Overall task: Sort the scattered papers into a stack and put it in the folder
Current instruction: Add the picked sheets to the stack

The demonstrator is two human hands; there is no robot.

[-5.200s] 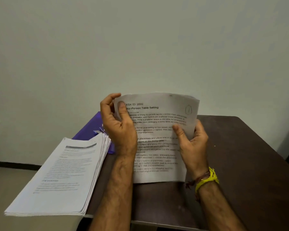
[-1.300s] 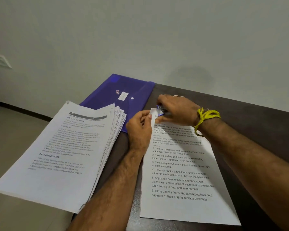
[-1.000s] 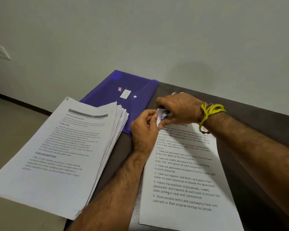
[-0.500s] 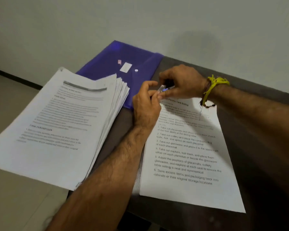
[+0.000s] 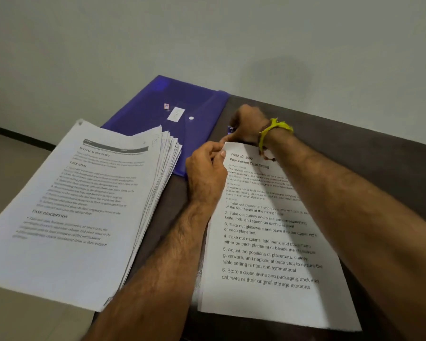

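Papers (image 5: 268, 242): small set, printed side up, flat on dark table (image 5: 354, 143). Top-left corner pinched by left hand (image 5: 205, 168), thumb and fingers curled over sheet edge. Near edge of set close to table front edge; right edge partly hidden under right forearm.

Right hand (image 5: 246, 126): just beyond gripped corner, fingers curled, closed on small blue object (image 5: 230, 129) at fingertips. Object too small and blurred to identify. Wrist bent across top of page, yellow thread band (image 5: 273, 131) at wrist. Forearm crossing page diagonally from lower right.

Left forearm: running up gap between the set and thick stack (image 5: 71, 205), along left edge of the set.

Thick stack: left of grip, tilted, corners fanned at far right end, left portion overhanging table edge above floor.

Folder (image 5: 170, 112): purple, closed with snap button, beyond and left of grip, far corner at wall (image 5: 207, 33), near edge partly covered by fanned stack corners. Left part likewise past table edge.

Open room: bare table surface right of and beyond right wrist, up to wall. Narrow strip of table between grip and folder edge.
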